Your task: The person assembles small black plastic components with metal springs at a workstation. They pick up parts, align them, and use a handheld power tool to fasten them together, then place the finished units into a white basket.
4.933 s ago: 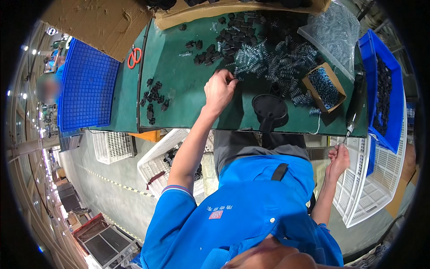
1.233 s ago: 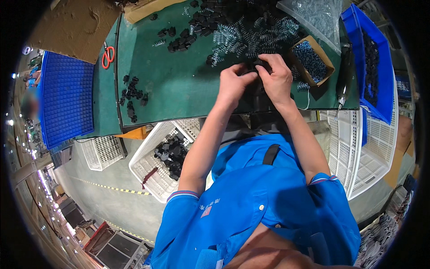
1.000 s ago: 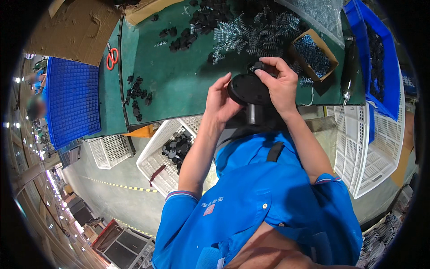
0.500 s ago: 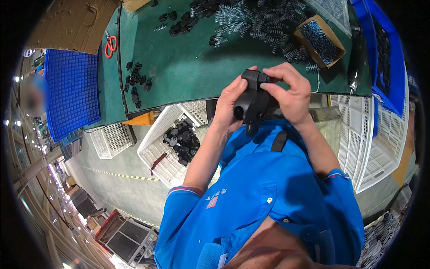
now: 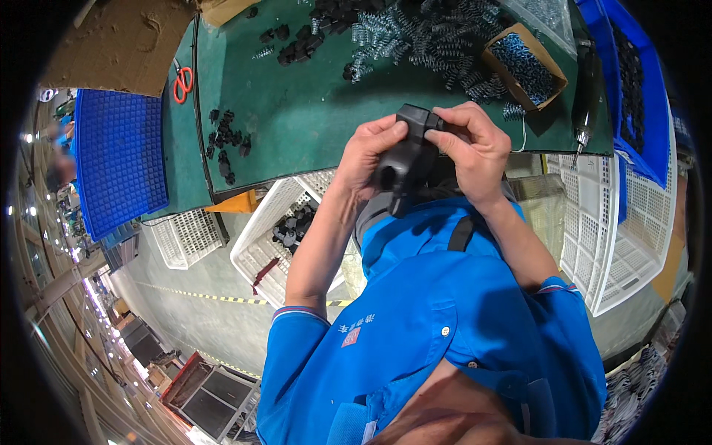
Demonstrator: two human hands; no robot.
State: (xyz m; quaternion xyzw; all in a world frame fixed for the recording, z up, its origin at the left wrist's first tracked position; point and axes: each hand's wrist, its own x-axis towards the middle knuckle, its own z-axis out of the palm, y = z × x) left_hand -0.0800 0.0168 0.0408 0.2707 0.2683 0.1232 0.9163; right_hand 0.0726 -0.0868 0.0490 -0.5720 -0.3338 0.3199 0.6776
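**Both hands hold a black part above the table edge**

The green table [image 5: 297, 126] lies in front of you, with a heap of metal springs [image 5: 430, 37] at its far side and a small cardboard box [image 5: 525, 67] full of springs to the right. Your two forearms rise from the blue shirt and meet near the table's front edge. Your left hand [image 5: 368, 152] wraps the black plastic part [image 5: 404, 159] from the left, fingers curled tight on its side. Your right hand [image 5: 471, 148] closes on its upper right end, the thumb pressing on top. The part is matt, blocky and dark, held between both palms, close to your chest. Small black pieces [image 5: 226, 144] lie scattered at the left, beside red scissors [image 5: 182, 80].
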